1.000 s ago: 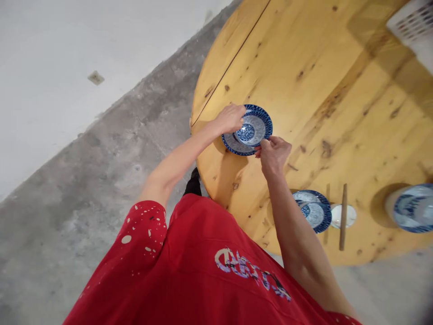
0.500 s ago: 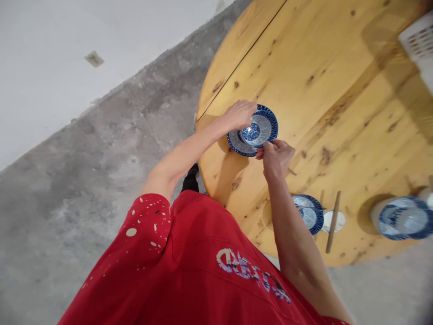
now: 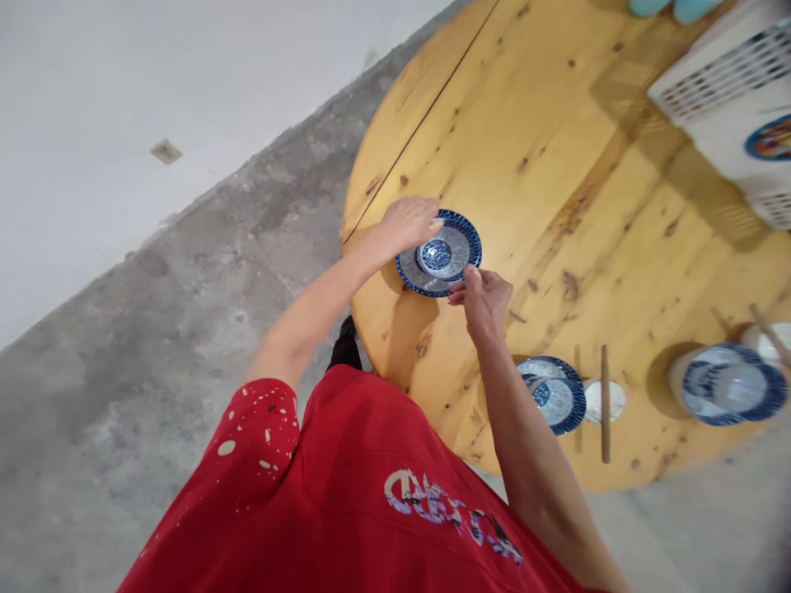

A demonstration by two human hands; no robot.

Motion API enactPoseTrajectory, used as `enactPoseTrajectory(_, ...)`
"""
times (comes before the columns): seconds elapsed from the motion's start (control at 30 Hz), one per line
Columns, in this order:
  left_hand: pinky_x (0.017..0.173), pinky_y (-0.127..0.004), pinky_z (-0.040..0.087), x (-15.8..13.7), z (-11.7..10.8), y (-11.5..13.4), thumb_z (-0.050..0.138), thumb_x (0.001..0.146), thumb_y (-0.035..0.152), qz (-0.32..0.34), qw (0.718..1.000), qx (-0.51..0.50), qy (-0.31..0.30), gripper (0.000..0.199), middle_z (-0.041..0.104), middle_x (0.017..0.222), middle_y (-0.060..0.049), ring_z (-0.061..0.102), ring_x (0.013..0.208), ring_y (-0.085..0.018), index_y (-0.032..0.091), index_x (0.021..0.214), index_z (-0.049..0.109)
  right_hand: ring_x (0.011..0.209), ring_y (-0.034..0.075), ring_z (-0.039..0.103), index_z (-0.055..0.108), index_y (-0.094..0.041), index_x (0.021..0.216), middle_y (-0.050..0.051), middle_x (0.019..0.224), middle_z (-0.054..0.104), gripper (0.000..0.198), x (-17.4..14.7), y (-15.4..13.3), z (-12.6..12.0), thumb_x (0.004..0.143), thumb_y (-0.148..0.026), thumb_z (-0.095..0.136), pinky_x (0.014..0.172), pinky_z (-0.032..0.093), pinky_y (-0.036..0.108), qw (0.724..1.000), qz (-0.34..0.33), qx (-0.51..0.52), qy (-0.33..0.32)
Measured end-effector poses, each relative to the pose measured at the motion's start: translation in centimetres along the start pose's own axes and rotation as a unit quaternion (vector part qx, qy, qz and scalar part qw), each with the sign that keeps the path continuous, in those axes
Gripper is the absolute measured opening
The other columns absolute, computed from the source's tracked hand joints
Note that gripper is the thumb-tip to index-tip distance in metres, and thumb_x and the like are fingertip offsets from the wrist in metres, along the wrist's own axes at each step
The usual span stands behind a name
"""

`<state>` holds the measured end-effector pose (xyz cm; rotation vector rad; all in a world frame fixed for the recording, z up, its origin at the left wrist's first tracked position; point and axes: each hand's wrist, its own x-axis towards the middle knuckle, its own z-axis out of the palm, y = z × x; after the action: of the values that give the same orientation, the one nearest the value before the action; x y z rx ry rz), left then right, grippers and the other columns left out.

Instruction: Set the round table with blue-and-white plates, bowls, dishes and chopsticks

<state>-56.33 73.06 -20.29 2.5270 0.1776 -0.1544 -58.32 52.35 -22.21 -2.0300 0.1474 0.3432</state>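
A blue-and-white plate [image 3: 465, 231] lies near the left edge of the round wooden table, with a small bowl [image 3: 436, 257] of matching pattern on it. My left hand [image 3: 411, 222] is at the far left side of the two, its fingers stretched out over the rim and loosely apart. On the near right side, my right hand [image 3: 487, 301] pinches the plate's rim between thumb and fingers. Whether its fingertips also touch the bowl, I cannot tell.
On the wooden table [image 3: 494, 165], another blue-rimmed plate [image 3: 572, 395] stands by my right forearm, beside a small white dish [image 3: 594, 402] with chopsticks [image 3: 606, 412] across it. Farther right are stacked patterned dishes [image 3: 729, 387]. A white plastic basket [image 3: 710, 123] stands at the upper right.
My left hand has loosened from a closed grip at the dishes, and its fingers are straighter. The right hand stays at the plate's rim. The view has shifted, showing more of the basket.
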Motion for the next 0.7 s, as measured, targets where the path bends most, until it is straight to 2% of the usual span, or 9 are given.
enactPoseTrajectory(0.1, 0.095, -0.038, 0.046, 0.0, -2.8, 0.1, 0.053, 0.102, 0.034, -0.04, 0.997, 0.022, 0.061, 0.032, 0.073, 0.113, -0.018, 0.065, 0.111, -0.029, 0.009, 0.119, 0.065, 0.044, 0.014, 0.06, 0.066, -0.014, 0.092, 0.0, 0.061, 0.065, 0.035, -1.6, 0.0, -1.6, 0.088, -0.048, 0.062, 0.045, 0.05, 0.023, 1.0, -0.011, -0.001, 0.013)
enactPoseTrajectory(0.2, 0.087, -0.033, 0.047, -0.6, -4.0, -0.8, 0.045, 0.106, 0.038, -0.072, 0.982, -0.032, 0.17, 0.028, 0.075, 0.098, -0.007, 0.068, 0.094, -0.02, 0.018, 0.11, 0.063, 0.046, 0.013, 0.059, 0.068, -0.015, 0.092, 0.0, 0.062, 0.066, 0.036, -4.6, 0.8, -3.9, 0.09, -0.05, 0.06, 0.048, 0.048, 0.023, 0.999, -0.026, -0.006, 0.026)
enactPoseTrajectory(0.3, 0.074, -0.026, 0.048, -3.3, -3.2, -1.4, 0.036, 0.108, 0.038, -0.083, 0.946, -0.121, 0.288, 0.031, 0.071, 0.083, 0.0, 0.067, 0.074, -0.013, 0.022, 0.097, 0.061, 0.044, 0.012, 0.051, 0.071, -0.017, 0.088, -0.003, 0.055, 0.058, 0.037, -9.0, 2.5, -6.5, 0.093, -0.049, 0.055, 0.046, 0.041, 0.023, 0.998, -0.028, -0.051, 0.033)
enactPoseTrajectory(0.4, 0.071, -0.024, 0.048, -7.5, -1.2, -0.5, 0.037, 0.105, 0.031, -0.104, 0.923, -0.144, 0.341, 0.031, 0.064, 0.069, 0.001, 0.064, 0.065, -0.013, 0.021, 0.091, 0.062, 0.045, 0.013, 0.047, 0.069, -0.02, 0.075, -0.004, 0.049, 0.048, 0.041, -14.1, 5.1, -8.4, 0.09, -0.054, 0.053, 0.045, 0.036, 0.025, 0.997, 0.001, -0.067, 0.038)
enactPoseTrajectory(0.47, 0.071, -0.024, 0.049, -10.6, 0.5, 1.2, 0.04, 0.103, 0.03, -0.092, 0.929, -0.139, 0.329, 0.031, 0.061, 0.063, 0.001, 0.064, 0.064, -0.014, 0.02, 0.088, 0.064, 0.048, 0.015, 0.047, 0.066, -0.021, 0.068, -0.003, 0.049, 0.046, 0.044, -17.4, 7.2, -9.3, 0.086, -0.059, 0.054, 0.046, 0.036, 0.026, 0.997, 0.037, -0.045, 0.056)
enactPoseTrajectory(0.57, 0.072, -0.026, 0.05, -14.9, 3.6, 5.2, 0.04, 0.101, 0.032, -0.048, 0.95, -0.142, 0.275, 0.032, 0.064, 0.065, -0.001, 0.067, 0.068, -0.016, 0.02, 0.09, 0.068, 0.05, 0.017, 0.047, 0.065, -0.023, 0.064, -0.002, 0.05, 0.046, 0.046, -21.2, 10.6, -10.4, 0.08, -0.064, 0.055, 0.047, 0.035, 0.028, 0.992, 0.08, 0.016, 0.097)
enactPoseTrajectory(0.7, 0.069, -0.027, 0.052, -20.3, 9.7, 13.6, 0.043, 0.098, 0.037, 0.009, 0.968, -0.178, 0.177, 0.032, 0.072, 0.075, -0.004, 0.069, 0.071, -0.018, 0.021, 0.093, 0.07, 0.046, 0.017, 0.041, 0.066, -0.023, 0.068, -0.003, 0.047, 0.043, 0.046, -24.9, 15.1, -13.8, 0.078, -0.066, 0.055, 0.047, 0.033, 0.029, 0.976, 0.111, 0.128, 0.139)
